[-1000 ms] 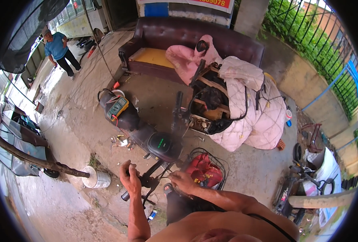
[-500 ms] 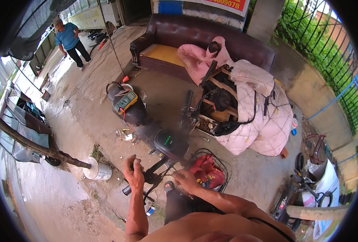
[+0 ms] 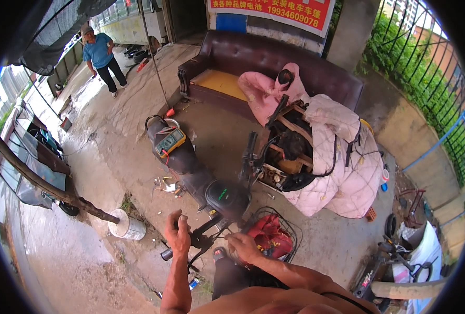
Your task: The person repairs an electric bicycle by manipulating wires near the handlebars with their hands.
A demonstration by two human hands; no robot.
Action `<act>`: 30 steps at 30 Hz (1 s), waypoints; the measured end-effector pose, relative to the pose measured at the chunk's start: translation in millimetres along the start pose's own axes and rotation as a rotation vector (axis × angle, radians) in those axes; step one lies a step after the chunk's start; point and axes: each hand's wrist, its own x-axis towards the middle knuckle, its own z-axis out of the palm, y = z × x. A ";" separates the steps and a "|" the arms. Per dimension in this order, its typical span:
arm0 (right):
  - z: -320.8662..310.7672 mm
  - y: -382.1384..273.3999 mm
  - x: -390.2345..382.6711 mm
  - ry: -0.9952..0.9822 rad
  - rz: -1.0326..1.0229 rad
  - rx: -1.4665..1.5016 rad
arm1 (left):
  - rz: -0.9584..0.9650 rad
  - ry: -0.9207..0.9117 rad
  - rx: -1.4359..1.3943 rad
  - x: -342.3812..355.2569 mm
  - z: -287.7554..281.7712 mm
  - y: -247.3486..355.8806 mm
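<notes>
An electric scooter stands before me, its dark round dashboard [image 3: 227, 197] showing green lights. A yellow multimeter [image 3: 170, 142] with a red lead lies on its black seat [image 3: 182, 158]. My left hand [image 3: 178, 233] is raised beside the black handlebar [image 3: 206, 228], fingers loosely bent and apart, holding nothing visible. On the other side of the bar, my right hand [image 3: 244, 247] has its fingers pressed together. A thin dark cable or lever runs from the handlebar to its fingertips; what exactly they grip is too small to make out.
A wire basket [image 3: 294, 243] holds red cloth [image 3: 270, 235]. Beyond stands another scooter draped with a pink quilt [image 3: 342, 180], before a brown sofa [image 3: 290, 49]. A white bucket [image 3: 127, 225] with a pole sits left. One person [image 3: 100, 57] stands far left. Scrap parts [image 3: 381, 259] lie right.
The view has tilted up slightly, so the scene sits lower and more of the red banner shows. Both hands keep nearly the same places by the handlebar.
</notes>
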 end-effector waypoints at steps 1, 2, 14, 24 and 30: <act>-0.3 0.6 -2.9 0.023 0.012 -0.021 | -0.017 0.000 0.013 -1.7 0.7 1.2; 0.5 -2.5 -5.5 0.023 0.016 -0.019 | -0.042 0.000 0.030 -5.5 -0.1 0.7; 0.0 -10.2 6.2 -0.023 0.146 0.086 | 0.025 0.120 0.086 1.3 -1.4 -9.3; 1.0 0.2 12.5 0.038 0.093 0.185 | 0.109 -0.087 -0.175 13.2 -16.6 -25.8; 7.8 -7.0 -1.5 0.159 0.086 0.170 | 0.030 -0.229 -0.453 13.4 -33.5 -29.5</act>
